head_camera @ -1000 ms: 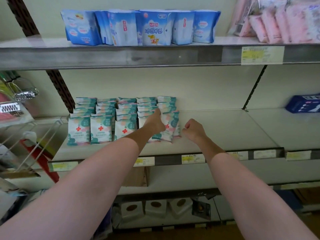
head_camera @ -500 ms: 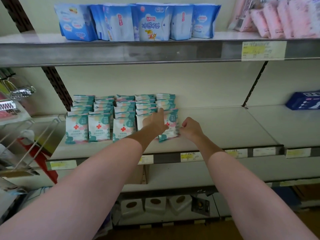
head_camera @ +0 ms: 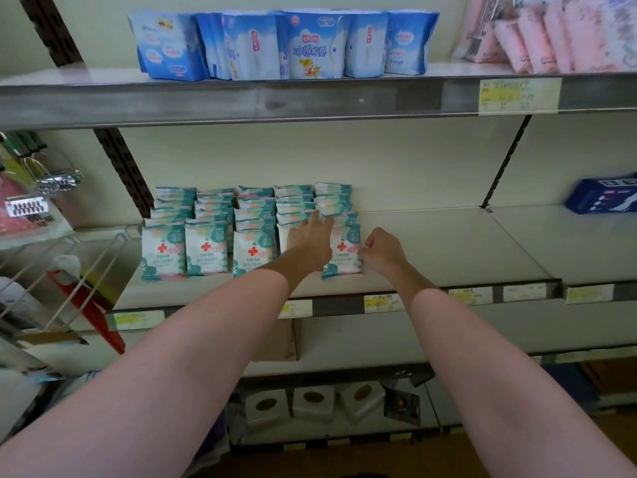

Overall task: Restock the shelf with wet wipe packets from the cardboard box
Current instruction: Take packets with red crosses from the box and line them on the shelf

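Several rows of white-and-teal wet wipe packets (head_camera: 206, 250) with red crosses stand on the middle shelf (head_camera: 448, 250), with more stacked flat behind them. My left hand (head_camera: 310, 241) lies against the rightmost rows, fingers spread over the packet tops. My right hand (head_camera: 382, 251) pinches the right edge of the front packet (head_camera: 344, 253) of the rightmost row, which stands upright near the shelf's front edge. No cardboard box is clearly in view.
Blue packs (head_camera: 282, 46) and pink packs (head_camera: 565, 32) fill the upper shelf. A dark blue pack (head_camera: 603, 196) lies at the far right of the middle shelf. A wire rack (head_camera: 62, 270) with hanging goods sits at the left. White boxes (head_camera: 313, 403) stand on the bottom shelf.
Both hands have dropped slightly and closed in on the rightmost front packet; my right hand has moved left onto its edge and my left fingers have spread over the tops.
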`<state>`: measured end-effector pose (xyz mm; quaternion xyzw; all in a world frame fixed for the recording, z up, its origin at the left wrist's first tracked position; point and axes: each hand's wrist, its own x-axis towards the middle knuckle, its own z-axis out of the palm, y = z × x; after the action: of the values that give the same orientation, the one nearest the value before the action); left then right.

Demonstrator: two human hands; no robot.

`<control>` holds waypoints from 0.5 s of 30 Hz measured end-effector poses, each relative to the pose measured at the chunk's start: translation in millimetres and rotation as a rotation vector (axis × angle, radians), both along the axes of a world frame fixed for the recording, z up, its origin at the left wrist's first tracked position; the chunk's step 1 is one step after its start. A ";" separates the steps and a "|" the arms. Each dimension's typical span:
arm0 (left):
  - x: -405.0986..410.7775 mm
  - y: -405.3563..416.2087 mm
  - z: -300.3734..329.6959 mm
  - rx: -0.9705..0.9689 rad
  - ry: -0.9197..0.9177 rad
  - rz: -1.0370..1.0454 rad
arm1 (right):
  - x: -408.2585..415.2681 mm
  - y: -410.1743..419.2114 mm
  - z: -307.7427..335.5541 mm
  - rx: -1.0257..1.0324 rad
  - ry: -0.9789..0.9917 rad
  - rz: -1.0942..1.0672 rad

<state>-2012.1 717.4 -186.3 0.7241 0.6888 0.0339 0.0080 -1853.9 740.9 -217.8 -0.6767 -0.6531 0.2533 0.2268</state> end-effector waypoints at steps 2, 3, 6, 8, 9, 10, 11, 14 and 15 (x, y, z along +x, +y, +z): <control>-8.4 -9.3 2.7 -0.004 0.001 0.001 | -7.4 -6.8 4.9 0.015 0.007 -0.004; -14.5 -16.2 4.7 0.001 0.007 0.006 | -12.9 -13.0 8.0 0.029 0.001 0.000; -34.3 -39.5 10.0 -0.003 0.020 0.017 | -30.8 -33.7 14.8 0.057 -0.018 0.047; -49.2 -59.0 10.4 -0.008 0.016 0.013 | -46.3 -50.7 16.5 0.054 0.003 0.089; -58.1 -70.6 9.5 -0.006 0.016 0.015 | -56.3 -60.6 17.6 0.053 0.009 0.110; -68.1 -83.2 8.5 -0.001 0.015 0.025 | -67.7 -71.1 18.4 0.050 0.005 0.131; -79.2 -96.5 7.3 -0.001 0.011 0.042 | -80.7 -82.3 18.8 0.045 -0.006 0.154; -118.3 -138.6 3.4 -0.064 0.007 0.134 | -125.4 -116.7 19.2 0.003 -0.069 0.240; -133.3 -153.6 1.3 -0.089 0.006 0.175 | -141.9 -129.0 19.2 -0.020 -0.094 0.268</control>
<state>-2145.4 563.8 -185.0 0.6601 0.7503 0.0016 0.0351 -1995.9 611.9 -198.7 -0.5968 -0.7448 0.2560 0.1534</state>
